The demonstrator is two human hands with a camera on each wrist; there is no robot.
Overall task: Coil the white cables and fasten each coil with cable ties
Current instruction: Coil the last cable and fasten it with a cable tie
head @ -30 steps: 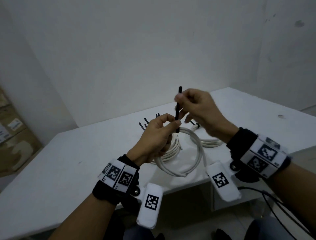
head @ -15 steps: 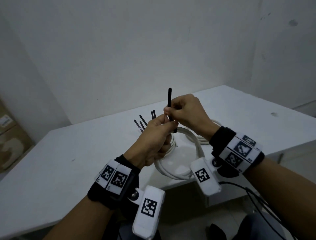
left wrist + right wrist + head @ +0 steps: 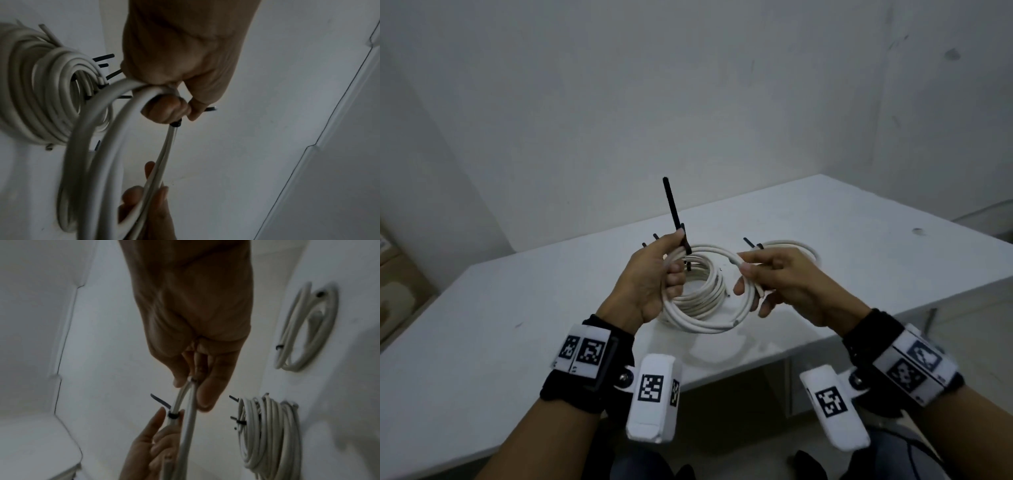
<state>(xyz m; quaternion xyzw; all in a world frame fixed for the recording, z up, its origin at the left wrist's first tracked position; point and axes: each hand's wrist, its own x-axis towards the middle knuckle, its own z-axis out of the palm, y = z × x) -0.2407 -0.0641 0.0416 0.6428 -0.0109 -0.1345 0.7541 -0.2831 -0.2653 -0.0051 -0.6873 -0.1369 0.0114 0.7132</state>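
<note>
Now the left hand (image 3: pixel 650 284) grips one side of a white cable coil (image 3: pixel 702 325) held above the bench (image 3: pixel 482 308), a black cable tie (image 3: pixel 675 212) standing up from that grip. Opposite, the right hand (image 3: pixel 787 284) pinches the coil's other side. Two tied coils (image 3: pixel 267 434) lie on the bench behind.

A cable coil (image 3: pixel 702 322) is hanging between the left hand (image 3: pixel 650 284) and right hand (image 3: pixel 777 277), above the table (image 3: pixel 482 342). A tie (image 3: pixel 675 212) is sticking up past the left fingertips. Two more coils are lying on the table beyond the fingers: one (image 3: pixel 705 284) behind the held coil, another (image 3: pixel 794 246) past the right fingers.
</note>
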